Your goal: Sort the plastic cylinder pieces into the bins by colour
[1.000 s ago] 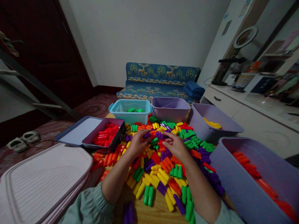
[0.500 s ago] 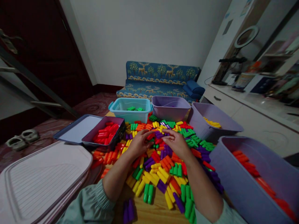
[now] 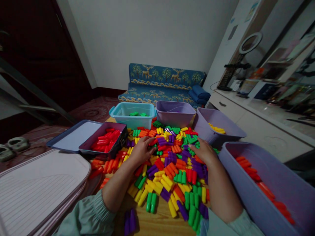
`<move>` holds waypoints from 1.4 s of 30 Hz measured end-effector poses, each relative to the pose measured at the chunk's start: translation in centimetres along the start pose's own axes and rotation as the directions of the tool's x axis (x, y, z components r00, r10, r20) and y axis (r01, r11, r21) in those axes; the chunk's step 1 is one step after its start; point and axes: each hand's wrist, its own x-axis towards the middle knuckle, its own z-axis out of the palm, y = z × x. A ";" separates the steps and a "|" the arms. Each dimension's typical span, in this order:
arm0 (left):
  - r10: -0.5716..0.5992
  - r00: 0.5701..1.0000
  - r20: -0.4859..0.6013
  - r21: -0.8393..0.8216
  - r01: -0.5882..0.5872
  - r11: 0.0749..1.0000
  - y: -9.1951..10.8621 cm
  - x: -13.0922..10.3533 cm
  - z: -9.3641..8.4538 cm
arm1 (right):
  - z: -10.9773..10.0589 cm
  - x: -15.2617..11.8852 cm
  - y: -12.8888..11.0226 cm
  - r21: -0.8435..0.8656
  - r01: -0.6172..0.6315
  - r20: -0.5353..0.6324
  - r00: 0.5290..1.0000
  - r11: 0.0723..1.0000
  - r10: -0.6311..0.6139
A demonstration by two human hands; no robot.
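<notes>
- With both forearms stretched forward from the near edge of the bench, set well apart.
- At the left hand: palm downward, turned inward, with fingers half-curled just beside a red piece; cannot tell whether gripping it.
- At the right hand: palm downward, with fingers spread open over green pieces, toward the right edge.
- Strewn between both hands and down toward the near edge: coloured pieces.
- Along the far edge: a turquoise bin and a purple bin.
</notes>
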 end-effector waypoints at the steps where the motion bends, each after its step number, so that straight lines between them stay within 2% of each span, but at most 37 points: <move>1: 0.001 1.000 -0.001 0.001 -0.001 1.000 0.0 0.0 0.0 | 0.4 -0.2 -0.4 -0.050 -0.045 0.036 0.998 0.998 0.047; 3: 0.002 1.000 -0.002 0.003 -0.002 1.000 0.0 0.0 -0.1 | 1.2 -0.8 -1.7 -0.087 -0.097 0.084 0.991 0.992 0.104; 4: 0.000 1.000 0.000 0.006 0.000 1.000 0.1 -0.1 -0.1 | 1.4 -1.1 -2.6 -0.049 -0.086 0.102 0.991 0.995 0.091; 6: -0.004 1.000 0.007 0.008 0.004 1.000 0.2 -0.1 -0.2 | 1.8 -1.7 -4.4 0.109 -0.022 0.157 0.988 0.994 0.005; 8: -0.003 1.000 0.012 0.006 0.003 1.000 0.2 -0.1 -0.3 | 1.9 -2.0 -6.0 0.316 0.059 0.196 0.972 0.947 -0.126; 10: 0.004 1.000 0.010 0.003 -0.004 1.000 0.2 -0.1 -0.3 | 1.4 -2.1 -6.7 0.485 0.112 0.162 0.963 0.867 -0.216; 11: 0.007 1.000 0.007 0.003 -0.007 1.000 0.2 -0.1 -0.2 | 1.0 -1.9 -6.6 0.519 0.126 0.119 0.969 0.845 -0.218; 13: 0.008 1.000 0.006 0.005 -0.008 1.000 0.1 -0.1 -0.1 | 0.2 -1.5 -5.6 0.445 0.111 0.008 0.992 0.888 -0.128; 16: 0.006 1.000 0.006 0.004 -0.006 1.000 0.0 0.0 0.0 | -0.4 -0.6 -2.9 0.132 0.002 -0.157 0.987 0.991 0.019; 18: 0.009 1.000 0.004 -0.001 -0.009 1.000 -0.1 0.0 0.0 | 0.0 -0.2 -1.5 0.017 -0.077 -0.170 0.982 0.997 0.079; 20: 0.010 1.000 0.002 -0.007 -0.010 1.000 -0.1 0.0 0.0 | 0.7 -0.1 -1.0 0.028 -0.121 -0.099 0.987 0.992 0.123; 23: 0.003 1.000 0.004 0.000 -0.003 1.000 0.0 -0.1 -0.1 | 1.4 -0.3 -2.0 0.304 -0.077 0.017 0.997 0.950 0.075; 25: -0.002 1.000 0.010 0.010 0.002 1.000 0.0 -0.1 -0.1 | 1.1 -0.3 -3.0 0.528 -0.007 0.019 1.000 0.849 -0.003; 26: -0.003 1.000 0.014 0.013 0.003 1.000 0.1 -0.1 -0.2 | 0.7 -0.4 -3.2 0.582 0.025 -0.005 1.000 0.813 -0.027; 27: -0.002 1.000 0.015 0.013 0.002 1.000 0.1 -0.1 -0.2 | 0.3 -0.3 -3.3 0.575 0.047 -0.037 0.999 0.817 -0.031; 28: 0.001 1.000 0.016 0.013 -0.002 1.000 0.1 -0.1 -0.2 | -0.2 -0.3 -3.2 0.506 0.050 -0.070 0.997 0.861 -0.016; 30: 0.009 1.000 0.011 0.012 -0.009 1.000 0.1 -0.1 -0.2 | -0.9 -0.2 -2.4 0.245 -0.008 -0.123 0.992 0.969 0.039; 32: 0.012 1.000 0.007 0.014 -0.012 1.000 0.0 -0.1 -0.1 | -1.1 -0.1 -1.3 0.005 -0.089 -0.113 0.990 0.996 0.089; 33: 0.012 1.000 0.007 0.015 -0.012 1.000 0.0 -0.1 -0.1 | -1.0 -0.1 -0.8 -0.062 -0.115 -0.091 0.990 0.992 0.109; 35: 0.010 1.000 0.008 0.015 -0.010 1.000 0.0 -0.1 -0.1 | -0.3 -0.1 -0.1 -0.117 -0.131 -0.055 0.991 0.984 0.126; 38: 0.016 1.000 0.008 0.017 -0.016 1.000 0.0 0.0 -0.1 | 0.7 -0.2 0.1 -0.155 -0.127 -0.061 0.991 0.980 0.119; 42: 0.022 1.000 0.004 0.017 -0.022 1.000 -0.1 -0.1 -0.1 | 1.6 -0.3 -0.4 -0.116 -0.115 -0.066 0.992 0.987 0.108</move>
